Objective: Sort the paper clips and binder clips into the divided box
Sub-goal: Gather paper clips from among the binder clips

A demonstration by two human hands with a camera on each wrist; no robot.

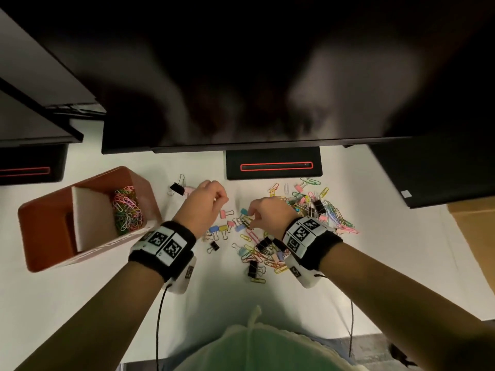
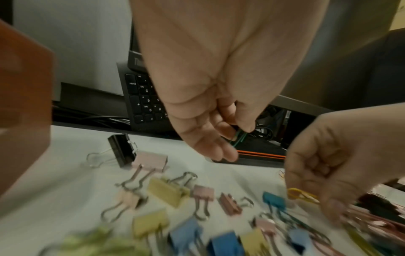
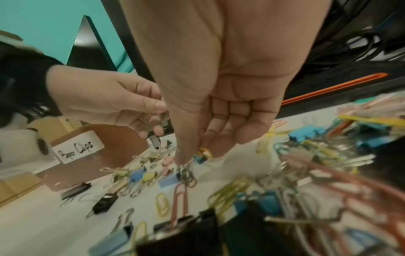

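Observation:
The orange divided box [image 1: 48, 210] stands at the left on the white table; its far compartment holds colourful paper clips [image 1: 127, 210], and a label on its side reads "Paper Clips" [image 3: 77, 149]. My left hand [image 1: 219, 199] hovers right of the box and pinches a green paper clip [image 2: 237, 138]. Close beside it, my right hand [image 1: 251, 214] hangs over the table and pinches a yellow paper clip [image 2: 302, 195]. Pastel binder clips [image 1: 219, 228] lie below and between the hands. A mixed pile of clips [image 1: 316, 210] spreads behind and below my right wrist.
A dark monitor [image 1: 241, 76] overhangs the back of the table, its stand [image 1: 276, 166] marked by a red slot. A black binder clip [image 1: 176, 188] lies beyond my left hand. A keyboard [image 2: 146, 98] stands on end at the back. A cardboard box [image 1: 476, 236] sits at the right.

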